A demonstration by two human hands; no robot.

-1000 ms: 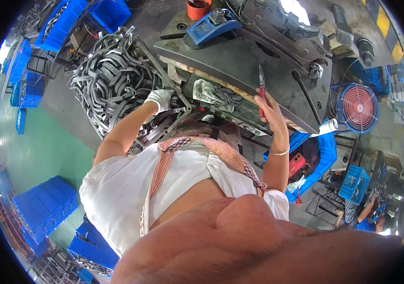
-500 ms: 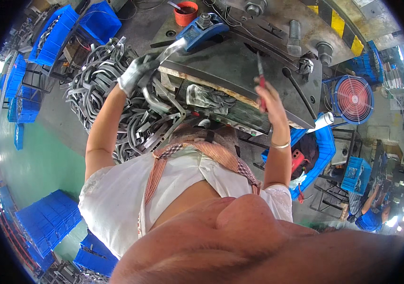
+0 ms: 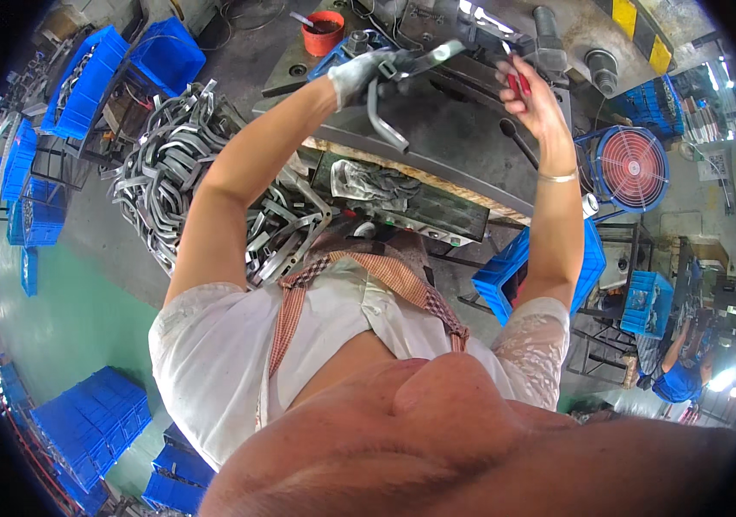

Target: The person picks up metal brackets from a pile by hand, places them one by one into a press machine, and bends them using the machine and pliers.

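Steel workbench on a green-floored shop; left hand grips bracket

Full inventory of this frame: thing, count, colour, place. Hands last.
bent metal bar: one, grey, in the left hand over the press bed
pliers: one, red handles, in the right hand
press bed: one, dark grey, ahead of the person
pile of bent bars: many, grey, on the person's left beside the press
cup: one, orange-red, top centre
rag: one, grey-white, on the press front
fan: one, red grille in a blue frame, right
crates: many, blue, along the left floor and under the press on the right
co-worker: one, blue top, far right
left hand: white glove, gripping the bar
right hand: bare, bracelet on wrist, gripping the pliers
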